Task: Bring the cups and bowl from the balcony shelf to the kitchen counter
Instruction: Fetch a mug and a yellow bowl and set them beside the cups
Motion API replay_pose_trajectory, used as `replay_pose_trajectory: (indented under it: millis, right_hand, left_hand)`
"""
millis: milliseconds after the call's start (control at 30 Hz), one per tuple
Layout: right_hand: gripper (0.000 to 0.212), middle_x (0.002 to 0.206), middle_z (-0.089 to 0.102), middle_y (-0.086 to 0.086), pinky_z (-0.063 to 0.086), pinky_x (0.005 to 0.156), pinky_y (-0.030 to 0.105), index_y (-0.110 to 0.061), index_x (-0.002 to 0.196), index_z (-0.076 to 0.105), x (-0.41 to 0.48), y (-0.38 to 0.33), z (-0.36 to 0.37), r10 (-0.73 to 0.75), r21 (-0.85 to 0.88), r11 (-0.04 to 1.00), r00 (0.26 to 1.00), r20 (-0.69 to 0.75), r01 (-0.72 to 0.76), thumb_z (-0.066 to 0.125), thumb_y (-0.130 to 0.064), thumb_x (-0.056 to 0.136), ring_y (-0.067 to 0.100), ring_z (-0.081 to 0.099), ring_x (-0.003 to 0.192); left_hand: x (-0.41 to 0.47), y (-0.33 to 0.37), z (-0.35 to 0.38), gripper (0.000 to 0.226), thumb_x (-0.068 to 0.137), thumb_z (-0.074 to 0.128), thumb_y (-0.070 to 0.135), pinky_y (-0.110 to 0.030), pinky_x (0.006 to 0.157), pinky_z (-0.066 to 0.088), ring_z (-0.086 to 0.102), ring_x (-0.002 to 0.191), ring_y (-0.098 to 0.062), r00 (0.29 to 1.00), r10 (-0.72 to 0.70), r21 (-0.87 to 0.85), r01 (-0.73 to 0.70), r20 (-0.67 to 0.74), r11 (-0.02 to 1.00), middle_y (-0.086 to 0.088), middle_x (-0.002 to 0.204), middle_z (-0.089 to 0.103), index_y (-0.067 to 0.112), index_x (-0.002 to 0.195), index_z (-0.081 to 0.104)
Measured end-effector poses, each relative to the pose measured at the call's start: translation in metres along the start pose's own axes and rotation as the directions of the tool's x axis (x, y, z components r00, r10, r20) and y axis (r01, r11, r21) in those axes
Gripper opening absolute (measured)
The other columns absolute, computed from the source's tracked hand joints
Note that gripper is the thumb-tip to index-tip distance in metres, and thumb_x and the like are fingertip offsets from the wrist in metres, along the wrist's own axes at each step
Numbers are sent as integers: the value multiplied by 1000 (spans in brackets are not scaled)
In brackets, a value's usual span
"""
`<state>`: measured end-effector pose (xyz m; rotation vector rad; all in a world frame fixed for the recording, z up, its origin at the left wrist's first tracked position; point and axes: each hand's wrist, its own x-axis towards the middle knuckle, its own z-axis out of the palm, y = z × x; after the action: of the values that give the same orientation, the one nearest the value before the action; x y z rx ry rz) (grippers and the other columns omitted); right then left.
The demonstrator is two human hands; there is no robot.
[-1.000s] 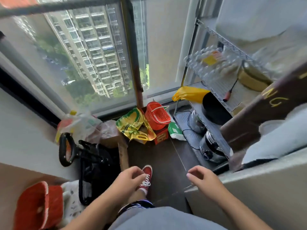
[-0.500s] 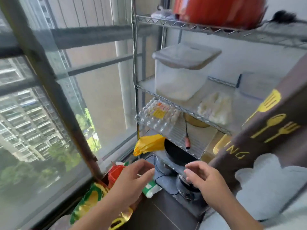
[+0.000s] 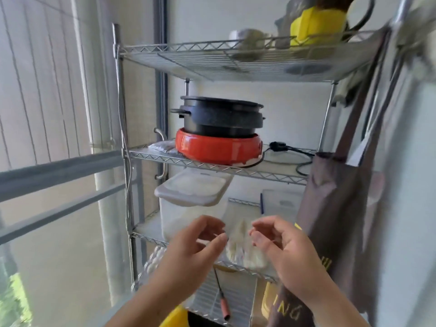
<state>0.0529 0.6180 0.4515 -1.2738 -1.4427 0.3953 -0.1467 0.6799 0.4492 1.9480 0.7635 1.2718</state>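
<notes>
A wire shelf rack (image 3: 236,60) is standing in a balcony corner, with a glazed window and grey rails (image 3: 59,171) running along its left side and a pale wall behind it. On the top tier, blurred pale cups (image 3: 247,40) are sitting beside a yellow container (image 3: 316,24); whether a bowl is among them cannot be told. One tier down, a black pot (image 3: 221,116) is resting on a red electric base (image 3: 218,148), its black cord (image 3: 290,152) trailing to the right. Below that, a translucent lidded box (image 3: 192,192) is sitting at the left. A brown apron (image 3: 335,208) with yellow print is hanging against the rack's right side.

Both hands are hovering in front of the third tier, well below the cups. The left hand (image 3: 188,253) is holding its fingers (image 3: 207,225) loosely curled and apart, gripping nothing. The right hand (image 3: 290,253) is mirroring it, fingers (image 3: 264,226) curled and separated, empty as well. A red-handled tool (image 3: 223,296) is hanging beneath them.
</notes>
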Motion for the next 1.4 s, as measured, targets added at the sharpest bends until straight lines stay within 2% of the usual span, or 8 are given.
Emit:
replay_pose_trajectory:
  millis: [200,333,600,733,900,1033,1167,1400]
  right_hand:
    - [10,91,74,-7,52,73,13,-31,94,70,52,-50,-37,-202,-12,979,970,-138,202,70,-24,86,6,69,82]
    - [9,91,74,-9,53,74,13,-31,95,69,86,-84,-65,-329,-87,944,921,-208,318,68,-32,86,6,70,85]
    - [17,84,72,-8,55,74,20,-25,91,69,168,-144,-119,-449,-272,890,812,-373,367,67,-40,83,4,67,81]
    - [22,75,70,-8,53,65,28,-22,84,67,214,-175,-134,-457,-420,871,733,-504,255,67,-43,81,11,66,74]
    - [24,72,64,-2,26,47,19,-19,78,60,262,-203,-142,-562,-649,756,592,-578,83,61,-43,80,24,57,67]
    - [34,84,69,10,37,60,29,-11,84,63,291,-204,-150,-583,-755,655,621,-524,-21,59,-44,80,34,63,84]
    - [46,91,70,11,33,65,32,-10,92,68,309,-204,-152,-621,-802,595,604,-500,-53,62,-54,78,34,60,93]
    - [36,64,49,1,34,68,33,-13,99,64,316,-207,-147,-576,-793,603,642,-506,-85,62,-39,74,31,56,86]
  left_hand:
    - [75,57,-7,9,82,69,29,-17,65,52,66,82,-7,968,252,66,-251,2,966,15,90,70,28,92,68]
    - [122,96,-4,11,84,70,23,-22,71,55,67,84,-7,932,363,110,-362,11,926,13,90,72,28,94,68]
    - [222,168,8,8,82,68,30,-10,64,49,64,72,7,883,469,199,-463,18,864,12,79,71,28,90,68]
    - [283,194,11,10,81,66,34,-21,52,39,58,60,1,862,489,395,-408,-130,823,13,70,67,25,78,69]
    - [349,223,17,12,77,59,27,-25,50,35,59,70,-25,855,469,600,-260,-222,757,3,66,62,17,71,63]
    - [386,233,24,20,76,59,26,-26,48,31,55,71,-31,877,425,709,-153,-223,688,-7,73,58,13,64,51]
    - [409,239,32,31,73,67,35,-22,43,29,53,58,-23,907,351,760,-54,-234,647,-3,61,53,15,58,48]
    - [425,242,33,16,63,69,28,-20,43,34,53,50,-17,933,251,790,52,-256,611,-2,59,61,14,60,61]
